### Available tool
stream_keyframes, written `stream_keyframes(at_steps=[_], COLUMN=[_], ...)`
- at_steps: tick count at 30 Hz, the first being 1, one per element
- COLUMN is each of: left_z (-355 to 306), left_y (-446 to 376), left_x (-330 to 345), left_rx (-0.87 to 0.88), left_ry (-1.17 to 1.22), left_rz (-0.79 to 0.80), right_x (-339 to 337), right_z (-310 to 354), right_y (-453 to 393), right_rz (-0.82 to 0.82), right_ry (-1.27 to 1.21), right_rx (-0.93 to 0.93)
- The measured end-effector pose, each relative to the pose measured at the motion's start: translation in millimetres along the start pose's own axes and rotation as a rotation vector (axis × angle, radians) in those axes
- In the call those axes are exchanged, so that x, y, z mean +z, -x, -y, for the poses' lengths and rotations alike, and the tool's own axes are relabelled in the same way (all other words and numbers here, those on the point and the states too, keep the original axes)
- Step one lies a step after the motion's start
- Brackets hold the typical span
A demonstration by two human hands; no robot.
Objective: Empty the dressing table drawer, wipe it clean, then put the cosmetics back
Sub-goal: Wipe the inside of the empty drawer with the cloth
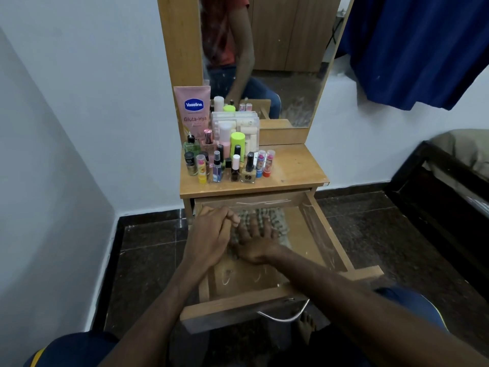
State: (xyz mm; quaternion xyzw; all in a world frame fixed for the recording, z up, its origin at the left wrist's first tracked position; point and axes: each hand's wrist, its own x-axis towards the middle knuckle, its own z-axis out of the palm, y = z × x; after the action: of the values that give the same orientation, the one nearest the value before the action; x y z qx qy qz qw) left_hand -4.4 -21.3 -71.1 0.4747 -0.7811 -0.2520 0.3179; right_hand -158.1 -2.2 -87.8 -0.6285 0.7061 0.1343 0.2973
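The wooden drawer (324,235) of the dressing table is pulled out and holds only a patterned cloth (260,217). My right hand (255,241) lies flat on that cloth with fingers spread, pressing it to the drawer bottom. My left hand (211,233) rests on the drawer's left wall, fingers curled over its edge. Several cosmetics (225,161) stand crowded on the left half of the table top (293,165): small bottles, lip balms, a pink Vaseline tube (194,108) and a clear box (238,125).
A mirror (267,56) rises behind the table top. A white wall stands to the left, a dark bed frame (436,189) to the right, and blue fabric (418,46) hangs at upper right. The drawer's metal handle (285,315) sits at its front, above a bare foot.
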Motion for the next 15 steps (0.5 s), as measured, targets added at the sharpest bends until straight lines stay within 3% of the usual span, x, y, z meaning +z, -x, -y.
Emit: stream_keyframes(at_steps=[4, 7, 10, 15], left_z=[-3, -3, -1, 0], left_y=[2, 1, 2, 2], left_x=[5, 5, 3, 2], left_rx=[0.034, 0.046, 0.053, 0.011], left_ry=[-0.009, -0.038, -0.033, 0.048], left_rz=[0.011, 0.015, 0.038, 0.005], right_x=[11, 1, -7, -12], right_z=[28, 10, -24, -88], right_y=[-4, -4, -4, -5], right_rz=[0.052, -0.038, -0.056, -0.041], right_ry=[0.137, 0.226, 0.287, 0.180], right_rx=[-0.238, -0.356, -0.290, -0.063])
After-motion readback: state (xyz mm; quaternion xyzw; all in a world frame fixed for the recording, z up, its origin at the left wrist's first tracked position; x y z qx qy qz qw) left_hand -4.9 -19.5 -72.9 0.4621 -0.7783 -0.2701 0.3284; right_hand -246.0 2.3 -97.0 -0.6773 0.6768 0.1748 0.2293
